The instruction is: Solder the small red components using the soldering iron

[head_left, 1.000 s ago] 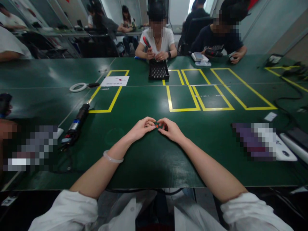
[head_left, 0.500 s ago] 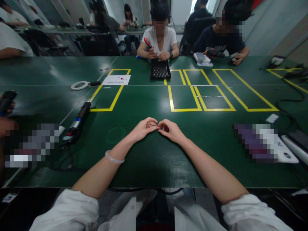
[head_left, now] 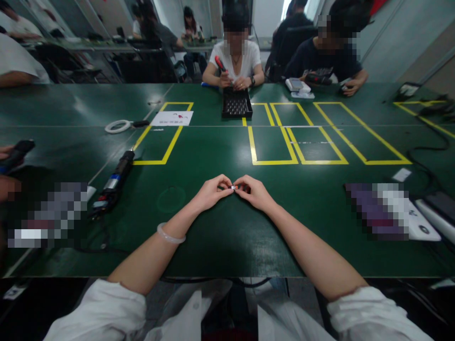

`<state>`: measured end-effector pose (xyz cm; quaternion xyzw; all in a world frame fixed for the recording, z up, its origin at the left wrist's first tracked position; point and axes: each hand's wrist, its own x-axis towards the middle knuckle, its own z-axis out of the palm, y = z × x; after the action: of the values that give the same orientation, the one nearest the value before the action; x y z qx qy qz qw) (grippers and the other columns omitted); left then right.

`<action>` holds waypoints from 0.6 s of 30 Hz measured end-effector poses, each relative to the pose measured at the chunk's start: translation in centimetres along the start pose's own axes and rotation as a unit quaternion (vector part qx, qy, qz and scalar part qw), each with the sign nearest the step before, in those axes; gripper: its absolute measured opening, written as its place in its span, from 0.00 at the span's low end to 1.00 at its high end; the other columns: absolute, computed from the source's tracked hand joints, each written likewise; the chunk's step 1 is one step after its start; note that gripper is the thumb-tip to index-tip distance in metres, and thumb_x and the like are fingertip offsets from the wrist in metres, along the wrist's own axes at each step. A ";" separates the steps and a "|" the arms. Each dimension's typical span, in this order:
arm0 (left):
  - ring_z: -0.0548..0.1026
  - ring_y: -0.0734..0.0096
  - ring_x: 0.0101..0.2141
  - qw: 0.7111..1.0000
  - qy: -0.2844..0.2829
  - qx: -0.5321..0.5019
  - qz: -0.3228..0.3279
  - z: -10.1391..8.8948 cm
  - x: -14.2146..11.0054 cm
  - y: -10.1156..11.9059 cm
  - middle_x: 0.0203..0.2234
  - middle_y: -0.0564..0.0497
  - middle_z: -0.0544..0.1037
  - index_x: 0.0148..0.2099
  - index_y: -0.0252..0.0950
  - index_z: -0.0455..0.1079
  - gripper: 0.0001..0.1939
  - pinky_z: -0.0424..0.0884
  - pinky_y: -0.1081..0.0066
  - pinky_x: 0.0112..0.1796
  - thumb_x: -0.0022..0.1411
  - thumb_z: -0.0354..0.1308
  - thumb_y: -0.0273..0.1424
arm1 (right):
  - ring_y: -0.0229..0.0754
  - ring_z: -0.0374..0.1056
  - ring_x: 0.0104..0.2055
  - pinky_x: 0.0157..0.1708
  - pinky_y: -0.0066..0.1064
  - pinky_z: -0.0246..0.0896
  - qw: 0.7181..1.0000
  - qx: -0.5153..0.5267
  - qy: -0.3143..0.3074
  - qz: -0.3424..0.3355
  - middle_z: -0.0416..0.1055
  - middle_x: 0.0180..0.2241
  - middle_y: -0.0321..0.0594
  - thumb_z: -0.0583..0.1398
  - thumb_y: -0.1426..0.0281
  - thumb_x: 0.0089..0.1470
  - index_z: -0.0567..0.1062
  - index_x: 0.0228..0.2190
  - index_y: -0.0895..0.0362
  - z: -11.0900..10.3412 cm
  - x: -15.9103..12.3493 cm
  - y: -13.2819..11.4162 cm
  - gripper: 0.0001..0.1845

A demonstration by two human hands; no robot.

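Observation:
Between the fingertips of both hands is a small part, white on its left side and orange on its right; its kind is too small to make out. My left hand pinches the white side with thumb and fingers. From the other side, my right hand closes on the orange side, with something dark showing among its fingers. Both hands are just above the green table, fingertips nearly meeting. A pale bangle circles my left wrist.
Left lies an electric screwdriver with its cord, beside a blurred-out flat object. A white phone-like object is at right. Yellow tape marks the table. Across it, a person holds a red tool over a black tray.
My left fingers have shifted and curled, so more of the small part's white side shows. At far left, another person's hand has moved a dark tool to the right.

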<state>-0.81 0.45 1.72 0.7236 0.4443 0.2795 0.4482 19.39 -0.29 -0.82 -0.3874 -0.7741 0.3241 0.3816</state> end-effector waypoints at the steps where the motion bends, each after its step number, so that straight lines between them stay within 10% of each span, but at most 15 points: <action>1: 0.74 0.70 0.36 1.000 0.002 0.007 0.003 0.0 0.0 0.1 0.35 0.49 0.75 0.40 0.34 0.68 0.13 0.69 0.73 0.33 0.58 0.60 0.38 | 0.35 0.64 0.30 0.31 0.26 0.60 1.000 0.008 0.002 0.009 0.69 0.33 0.37 0.59 0.72 0.56 0.73 0.38 0.57 0.0 0.0 0.0 0.07; 18: 0.74 0.70 0.36 0.989 0.041 0.115 0.081 0.5 -0.6 0.9 0.35 0.50 0.74 0.42 0.36 0.68 0.11 0.70 0.70 0.38 0.64 0.53 0.39 | 0.34 0.61 0.27 0.27 0.26 0.57 0.994 0.096 0.012 0.057 0.68 0.28 0.33 0.61 0.66 0.54 0.72 0.37 0.57 0.0 0.0 0.0 0.09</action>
<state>-0.34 -0.44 2.31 0.7919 0.4318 0.2907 0.3192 19.37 -0.23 -0.85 -0.3963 -0.7116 0.4133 0.4073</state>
